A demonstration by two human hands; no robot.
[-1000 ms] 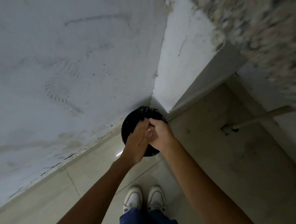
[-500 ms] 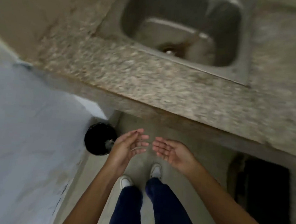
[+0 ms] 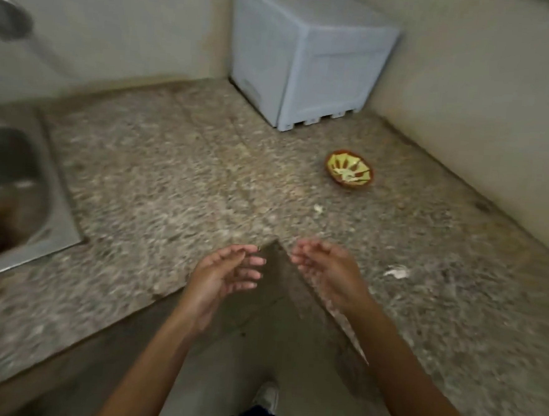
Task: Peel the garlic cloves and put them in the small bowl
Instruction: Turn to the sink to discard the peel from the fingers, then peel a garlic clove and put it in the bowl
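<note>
A small bowl (image 3: 349, 174) with a brown rim and a yellow-green patterned inside sits on the speckled stone counter (image 3: 177, 181), to the right of centre; pale pieces lie in it. My left hand (image 3: 226, 274) and my right hand (image 3: 324, 269) hover palms inward over the inner corner of the counter's edge, fingers relaxed, both holding nothing. A small pale scrap (image 3: 318, 208) lies between the bowl and my hands, and a larger whitish scrap (image 3: 397, 272) lies right of my right hand. The picture is blurred.
A light blue plastic box (image 3: 306, 57) stands in the back corner against the wall. A steel sink (image 3: 11, 189) is set in the counter at the left, with a tap (image 3: 10, 23) above it. My shoe (image 3: 268, 399) shows on the floor below.
My view swung up from the black bin on the floor, past the sink, to the counter corner. My hands, together over the bin before, are now apart with nothing in them.
</note>
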